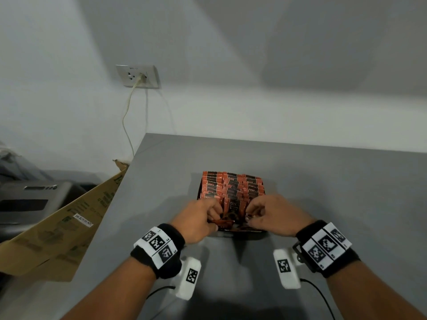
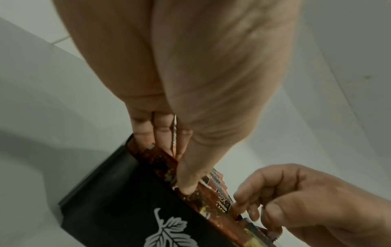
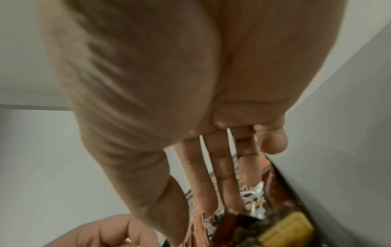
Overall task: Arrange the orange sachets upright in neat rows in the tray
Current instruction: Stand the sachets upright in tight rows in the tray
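Observation:
Several orange sachets (image 1: 231,188) stand upright in packed rows in a black tray (image 1: 245,233) on the grey table. Both hands are at the tray's near row. My left hand (image 1: 213,218) pinches sachets at the front left, thumb on the near side and fingers (image 2: 152,133) behind them. My right hand (image 1: 250,217) pinches a front sachet (image 2: 222,203) at the right. In the left wrist view the tray wall (image 2: 118,205) shows a white leaf print. The right wrist view has the right hand's fingers (image 3: 224,175) reaching down behind the sachets (image 3: 252,198); the lower part of the row is hidden.
The table (image 1: 335,185) ends at a left edge beside an open cardboard box (image 1: 64,227). A grey machine (image 1: 30,199) sits further left. A wall socket (image 1: 137,76) with a hanging cable is behind. White wall runs along the table's back.

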The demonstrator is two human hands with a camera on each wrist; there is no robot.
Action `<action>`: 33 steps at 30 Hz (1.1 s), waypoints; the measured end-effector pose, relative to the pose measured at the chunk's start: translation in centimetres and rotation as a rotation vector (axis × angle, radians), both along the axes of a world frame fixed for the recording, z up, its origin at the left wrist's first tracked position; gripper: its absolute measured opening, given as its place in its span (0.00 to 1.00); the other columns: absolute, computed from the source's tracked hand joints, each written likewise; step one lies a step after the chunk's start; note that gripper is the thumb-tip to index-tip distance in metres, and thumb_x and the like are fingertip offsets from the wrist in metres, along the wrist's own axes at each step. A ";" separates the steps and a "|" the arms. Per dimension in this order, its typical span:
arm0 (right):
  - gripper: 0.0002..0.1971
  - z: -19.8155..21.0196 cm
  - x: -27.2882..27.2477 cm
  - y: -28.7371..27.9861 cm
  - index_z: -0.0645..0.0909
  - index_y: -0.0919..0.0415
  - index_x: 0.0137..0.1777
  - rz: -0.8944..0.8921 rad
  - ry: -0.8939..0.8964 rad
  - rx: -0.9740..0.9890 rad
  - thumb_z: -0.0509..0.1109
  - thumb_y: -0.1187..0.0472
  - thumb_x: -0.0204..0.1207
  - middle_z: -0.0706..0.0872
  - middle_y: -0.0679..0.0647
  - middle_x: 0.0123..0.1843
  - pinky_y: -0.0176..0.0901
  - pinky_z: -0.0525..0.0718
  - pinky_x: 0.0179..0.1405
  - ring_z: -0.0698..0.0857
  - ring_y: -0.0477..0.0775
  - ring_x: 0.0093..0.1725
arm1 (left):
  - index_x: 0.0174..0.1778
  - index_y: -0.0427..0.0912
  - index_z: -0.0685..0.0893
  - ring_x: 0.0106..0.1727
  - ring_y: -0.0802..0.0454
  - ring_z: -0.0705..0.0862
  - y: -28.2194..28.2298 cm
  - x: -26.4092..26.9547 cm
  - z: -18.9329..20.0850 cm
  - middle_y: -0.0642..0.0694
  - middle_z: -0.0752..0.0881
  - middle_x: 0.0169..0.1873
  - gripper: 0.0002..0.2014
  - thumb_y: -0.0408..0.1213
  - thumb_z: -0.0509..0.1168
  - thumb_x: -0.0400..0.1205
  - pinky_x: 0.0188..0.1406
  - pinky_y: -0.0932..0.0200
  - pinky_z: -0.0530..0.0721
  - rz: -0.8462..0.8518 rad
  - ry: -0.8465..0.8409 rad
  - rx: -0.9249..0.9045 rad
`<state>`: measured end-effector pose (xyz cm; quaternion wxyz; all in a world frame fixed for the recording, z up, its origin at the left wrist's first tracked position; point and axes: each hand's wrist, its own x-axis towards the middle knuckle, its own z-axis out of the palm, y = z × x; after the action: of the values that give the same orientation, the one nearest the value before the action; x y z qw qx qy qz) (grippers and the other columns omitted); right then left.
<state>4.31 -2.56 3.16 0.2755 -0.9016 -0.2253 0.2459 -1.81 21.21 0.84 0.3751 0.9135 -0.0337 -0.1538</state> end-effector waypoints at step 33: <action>0.14 0.7 1.0 1.1 0.91 0.52 0.49 0.152 0.080 -0.264 0.71 0.43 0.78 0.91 0.44 0.46 0.42 0.87 0.49 0.88 0.45 0.46 | 0.47 0.53 0.83 0.44 0.65 0.84 0.1 -1.2 0.9 0.55 0.87 0.42 0.15 0.25 0.68 0.78 0.42 0.73 0.81 0.247 -0.178 -0.192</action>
<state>5.32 -1.44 3.81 0.1442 -0.8997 -0.2474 0.3294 -2.98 21.32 1.73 0.4721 0.8807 0.0314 -0.0213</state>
